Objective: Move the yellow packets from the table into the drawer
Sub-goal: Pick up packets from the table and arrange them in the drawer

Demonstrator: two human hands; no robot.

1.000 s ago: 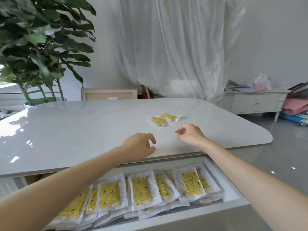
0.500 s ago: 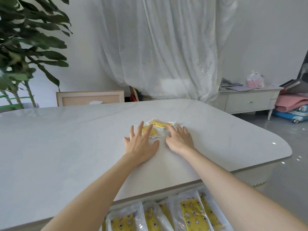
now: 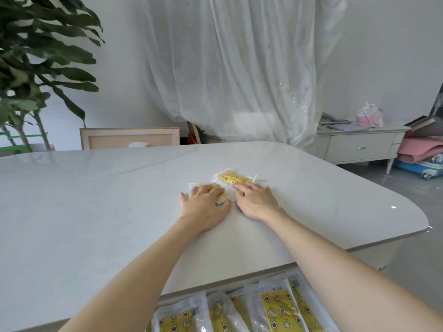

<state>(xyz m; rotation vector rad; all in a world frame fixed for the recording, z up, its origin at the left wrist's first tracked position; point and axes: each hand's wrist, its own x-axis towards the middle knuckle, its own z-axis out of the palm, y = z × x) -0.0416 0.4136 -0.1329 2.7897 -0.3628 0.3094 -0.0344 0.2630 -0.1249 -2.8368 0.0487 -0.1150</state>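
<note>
Two yellow packets are seen on the white table, well back from its near edge and just beside each other. The nearer packet is largely covered by the left hand, whose fingers are laid flat on it and kept close together, the little finger set slightly apart. A pale corner of the wrapper shows between thumb and forefinger (whether it is pinched there cannot be told). The farther packet lies uncovered, tilted toward the right. The right hand is rested palm down on the table, its fingertips stretched out side by side and brought to the clear edge of that packet. Below the near table edge the drawer is open, and more yellow packets are lined up inside it
</note>
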